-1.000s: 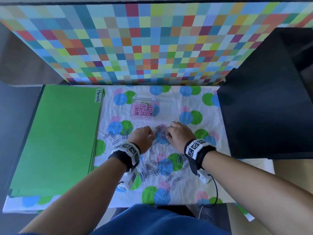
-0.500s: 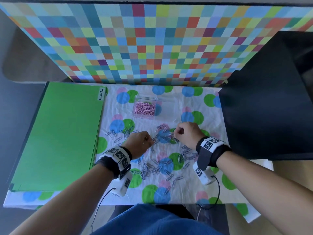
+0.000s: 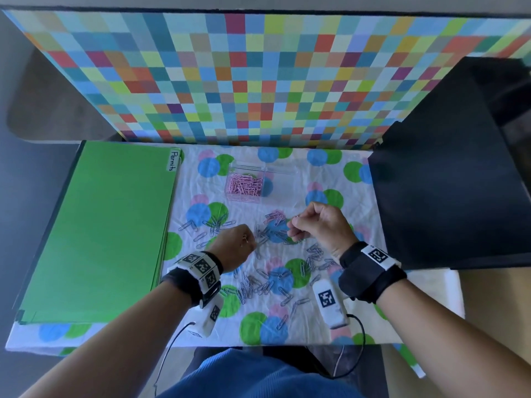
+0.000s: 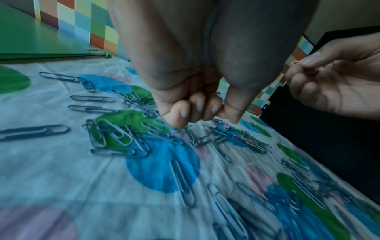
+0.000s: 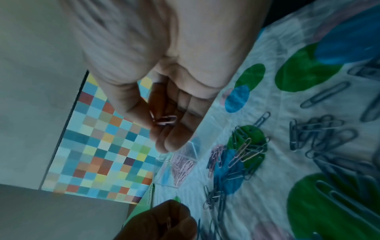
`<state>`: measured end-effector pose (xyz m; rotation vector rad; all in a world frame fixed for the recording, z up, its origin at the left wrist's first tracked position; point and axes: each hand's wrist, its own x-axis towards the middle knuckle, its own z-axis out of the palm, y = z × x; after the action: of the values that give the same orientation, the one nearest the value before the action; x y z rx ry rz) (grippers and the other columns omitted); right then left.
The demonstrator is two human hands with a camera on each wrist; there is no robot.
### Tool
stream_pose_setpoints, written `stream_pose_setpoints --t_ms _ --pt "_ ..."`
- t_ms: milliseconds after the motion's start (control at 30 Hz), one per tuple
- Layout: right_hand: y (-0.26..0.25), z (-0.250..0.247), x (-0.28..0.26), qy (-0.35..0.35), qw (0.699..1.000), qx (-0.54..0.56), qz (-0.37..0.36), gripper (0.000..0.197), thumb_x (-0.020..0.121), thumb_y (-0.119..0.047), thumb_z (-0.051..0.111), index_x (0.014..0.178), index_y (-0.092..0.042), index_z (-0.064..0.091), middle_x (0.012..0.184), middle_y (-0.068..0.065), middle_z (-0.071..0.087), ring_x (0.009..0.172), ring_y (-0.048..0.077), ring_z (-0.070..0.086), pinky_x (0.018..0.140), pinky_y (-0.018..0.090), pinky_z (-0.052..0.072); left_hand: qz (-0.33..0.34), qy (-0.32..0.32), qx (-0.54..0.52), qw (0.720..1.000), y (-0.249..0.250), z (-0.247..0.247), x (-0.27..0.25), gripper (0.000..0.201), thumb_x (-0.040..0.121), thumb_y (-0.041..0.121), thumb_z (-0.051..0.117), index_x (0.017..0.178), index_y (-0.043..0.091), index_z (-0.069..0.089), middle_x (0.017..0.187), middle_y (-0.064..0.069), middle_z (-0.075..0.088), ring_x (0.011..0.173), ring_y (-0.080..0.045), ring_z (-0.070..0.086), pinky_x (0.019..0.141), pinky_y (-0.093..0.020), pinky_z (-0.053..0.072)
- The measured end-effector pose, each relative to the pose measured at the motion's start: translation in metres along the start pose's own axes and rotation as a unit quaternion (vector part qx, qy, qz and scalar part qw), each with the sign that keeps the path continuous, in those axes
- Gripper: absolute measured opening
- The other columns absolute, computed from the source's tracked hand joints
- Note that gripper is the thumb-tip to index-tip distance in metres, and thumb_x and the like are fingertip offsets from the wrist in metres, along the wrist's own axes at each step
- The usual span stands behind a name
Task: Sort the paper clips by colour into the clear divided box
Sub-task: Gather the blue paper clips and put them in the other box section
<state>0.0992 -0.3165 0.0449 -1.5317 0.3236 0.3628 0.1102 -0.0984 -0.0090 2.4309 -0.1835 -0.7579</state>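
Note:
The clear divided box (image 3: 283,183) stands at the back of the spotted cloth; its left compartment holds a heap of pink paper clips (image 3: 244,185). Several blue-grey clips (image 3: 267,282) lie scattered over the cloth, with a few pink ones (image 3: 274,216) among them just before the box. My right hand (image 3: 293,225) hovers above that mixed pile and pinches pink clips (image 5: 164,121) between thumb and fingers. My left hand (image 3: 250,239) is curled low over the pile's left side; a bit of clip wire (image 4: 218,93) shows between its fingers.
A stack of green folders (image 3: 100,225) labelled "Permits" fills the left of the table. A black panel (image 3: 448,196) stands along the right, and a chequered board (image 3: 258,81) closes the back. More clips lie near the front edge (image 3: 287,320).
My right hand has risen off the pile and drawn slightly right, with pink clips pinched in it. My left hand has slid a little back and left.

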Motion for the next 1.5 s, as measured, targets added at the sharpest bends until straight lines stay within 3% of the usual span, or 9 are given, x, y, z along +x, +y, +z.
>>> stream_pose_setpoints --t_ms 133,267,400,500,567,700,767,1033,1500 --pt "0.003 0.006 -0.005 0.009 0.998 -0.062 0.001 0.015 0.080 0.005 0.068 0.078 -0.003 0.056 0.074 0.023 0.068 0.061 0.027 0.069 0.058 0.036 0.058 -0.078 0.052 -0.218 0.971 0.000 -0.003 0.002 0.018 0.095 0.023 0.053 0.083 0.010 0.059 0.066 0.001 0.054 0.059 -0.016 0.050 0.056 -0.025 0.039" --pt "0.005 0.035 -0.006 0.023 0.979 -0.192 -0.063 0.009 0.080 -0.008 0.070 0.082 -0.006 0.062 0.075 0.007 0.073 0.067 0.018 0.070 0.063 0.028 0.057 -0.174 0.006 -0.632 0.755 0.024 0.001 -0.002 0.028 0.099 0.024 0.044 0.082 0.006 0.058 0.068 -0.008 0.059 0.057 -0.018 0.055 0.055 -0.027 0.045" --pt "-0.003 0.056 -0.001 -0.029 0.964 -0.252 -0.082 0.020 0.083 -0.016 0.066 0.103 -0.016 0.064 0.096 -0.004 0.074 0.084 0.002 0.067 0.071 0.008 0.050 -0.163 0.008 -0.724 0.670 0.033 0.008 -0.001 0.032 0.099 0.027 0.041 0.089 0.004 0.061 0.082 -0.011 0.067 0.072 -0.020 0.064 0.068 -0.029 0.052" --pt "-0.003 0.045 0.007 0.010 0.960 -0.264 -0.094 0.018 0.086 -0.017 0.060 0.103 -0.016 0.067 0.092 -0.003 0.074 0.072 0.000 0.065 0.065 0.012 0.049 -0.192 0.061 -0.737 0.645 0.027 0.003 0.004 0.031 0.097 0.020 0.040 0.070 0.011 0.052 0.058 -0.003 0.054 0.049 -0.015 0.050 0.052 -0.024 0.043" --pt "0.006 0.035 0.013 0.045 0.945 -0.313 -0.086 0.015 0.087 -0.013 0.058 0.097 -0.016 0.069 0.090 -0.002 0.073 0.070 0.002 0.063 0.063 0.011 0.046 -0.213 0.089 -0.699 0.677 0.018 0.000 0.011 0.029 0.093 0.015 0.039 0.064 0.014 0.042 0.049 0.002 0.037 0.041 -0.012 0.031 0.042 -0.022 0.026" --pt "0.031 0.036 0.020 -0.006 0.893 -0.444 -0.068 0.019 0.085 -0.016 0.060 0.101 -0.020 0.069 0.102 0.002 0.070 0.091 0.021 0.066 0.080 0.031 0.054 -0.143 0.123 -0.264 0.946 0.004 -0.004 0.022 0.030 0.089 0.019 0.049 0.059 0.016 0.047 0.052 0.003 0.043 0.046 -0.014 0.039 0.047 -0.022 0.031" --pt "0.040 0.042 0.022 -0.044 0.859 -0.504 -0.084 0.024 0.085 -0.022 0.061 0.109 -0.020 0.067 0.112 0.004 0.065 0.097 0.024 0.063 0.083 0.031 0.052 -0.078 0.110 -0.059 0.989 0.002 0.001 0.023 0.017 0.087 0.027 0.057 0.072 0.020 0.057 0.061 0.006 0.055 0.056 -0.011 0.051 0.054 -0.024 0.038" --pt "0.057 0.048 0.019 -0.031 0.838 -0.534 -0.105 0.012 0.087 -0.019 0.055 0.091 -0.013 0.064 0.098 0.004 0.060 0.086 0.026 0.059 0.067 0.032 0.049 -0.017 0.075 0.058 0.995 0.001 0.011 0.022 0.015 0.087 0.034 0.059 0.093 0.021 0.064 0.086 -0.001 0.067 0.078 -0.022 0.063 0.066 -0.031 0.051" --pt "0.044 0.025 0.021 0.077 0.917 -0.384 -0.070 0.012 0.088 -0.018 0.058 0.096 -0.015 0.067 0.085 0.001 0.063 0.077 0.017 0.059 0.072 0.028 0.050 0.018 0.099 -0.134 0.986 0.008 -0.011 0.003 0.017 0.085 0.023 0.052 0.070 0.017 0.058 0.054 0.007 0.048 0.053 -0.011 0.044 0.053 -0.025 0.032"
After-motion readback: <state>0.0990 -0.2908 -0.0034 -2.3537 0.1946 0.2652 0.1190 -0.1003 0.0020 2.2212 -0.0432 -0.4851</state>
